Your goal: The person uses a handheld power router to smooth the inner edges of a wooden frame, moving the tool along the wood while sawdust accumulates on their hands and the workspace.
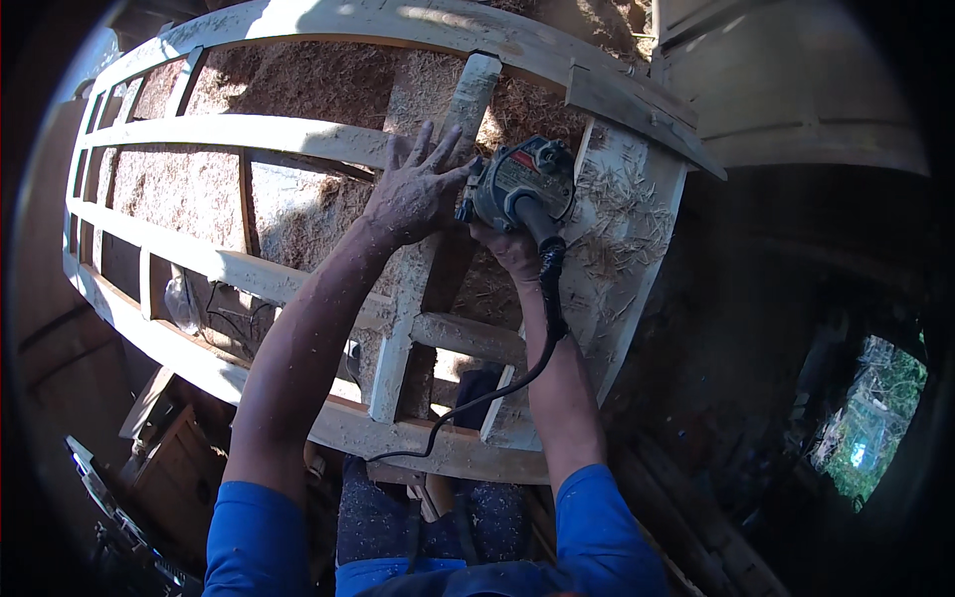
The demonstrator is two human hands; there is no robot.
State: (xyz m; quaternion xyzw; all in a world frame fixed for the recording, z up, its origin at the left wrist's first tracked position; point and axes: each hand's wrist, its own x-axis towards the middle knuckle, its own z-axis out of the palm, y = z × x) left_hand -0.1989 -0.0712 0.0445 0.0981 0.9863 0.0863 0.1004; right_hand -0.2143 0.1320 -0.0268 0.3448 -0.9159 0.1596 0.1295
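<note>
My left hand (418, 194) has its fingers spread over a sawdust-covered wooden crosspiece (463, 99), beside a corded power tool with a dark and red body (522, 174). The index finger reaches the tool's left side; whether it touches is unclear. My right hand (502, 244) is closed on the lower part of the tool, partly hidden behind its barrel. The tool's black cord (468, 403) loops down across the wooden frame (209, 259), which has long rails and short crosspieces. A wide board (622, 259) dusted with shavings lies right of the tool.
Wood shavings (303, 85) show through the gaps. A short board (642, 124) overlaps the frame's upper right. At lower left are a wooden box (179, 458) and dark metal equipment (109, 497). A pale panel (786, 90) is at upper right, above a bright opening (870, 418) showing greenery.
</note>
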